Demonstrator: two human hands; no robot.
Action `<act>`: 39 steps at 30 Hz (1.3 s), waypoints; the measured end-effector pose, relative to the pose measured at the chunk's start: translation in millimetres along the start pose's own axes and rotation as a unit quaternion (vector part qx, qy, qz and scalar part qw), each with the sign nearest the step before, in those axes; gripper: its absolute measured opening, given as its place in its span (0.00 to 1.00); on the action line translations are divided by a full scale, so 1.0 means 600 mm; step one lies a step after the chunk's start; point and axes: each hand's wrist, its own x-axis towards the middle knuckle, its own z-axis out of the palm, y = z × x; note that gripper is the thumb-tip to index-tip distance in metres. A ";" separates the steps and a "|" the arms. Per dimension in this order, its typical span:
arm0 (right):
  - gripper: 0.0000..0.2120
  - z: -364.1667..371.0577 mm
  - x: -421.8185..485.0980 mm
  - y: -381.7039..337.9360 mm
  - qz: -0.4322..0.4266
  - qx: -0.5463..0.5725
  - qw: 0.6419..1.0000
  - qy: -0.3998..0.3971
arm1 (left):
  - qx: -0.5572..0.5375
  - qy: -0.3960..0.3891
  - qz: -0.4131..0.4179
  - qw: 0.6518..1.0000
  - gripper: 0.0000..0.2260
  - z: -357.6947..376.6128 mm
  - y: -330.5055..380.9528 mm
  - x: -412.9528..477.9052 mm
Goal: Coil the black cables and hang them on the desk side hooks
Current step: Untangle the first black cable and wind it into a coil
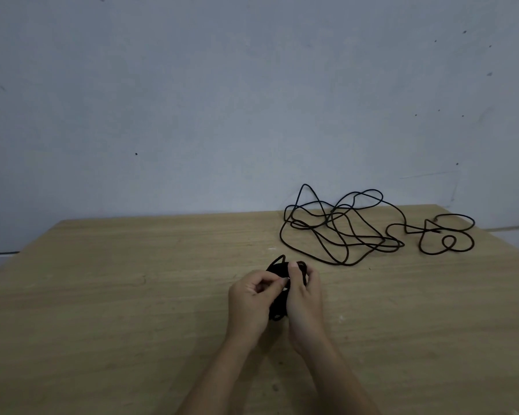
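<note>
- Left hand [252,298] and right hand [304,298] both grip the coiled black cable [277,307], apparently securing its loops.
- Tangled black cable [342,229] lies apart on the wooden desk [102,295], awaiting coiling.

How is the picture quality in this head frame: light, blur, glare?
Head view: dim, flat light, no glare on the desk; shadows faint and soft; the coiled cable between the left hand and right hand reads as one black mass, strands unresolved; the loose cable is traceable.
</note>
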 end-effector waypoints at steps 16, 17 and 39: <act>0.04 -0.007 -0.002 -0.007 -0.088 -0.018 0.996 0.024 | 0.120 0.024 0.099 0.988 0.15 0.011 0.010 -0.012; 0.03 -0.006 -0.005 -0.006 -0.099 -0.025 0.995 0.019 | 0.106 0.046 0.080 0.990 0.15 0.012 0.010 -0.012; 0.06 0.005 -0.018 -0.004 -0.098 -0.009 0.995 -0.033 | 0.080 0.042 0.052 0.995 0.27 -0.008 0.003 0.020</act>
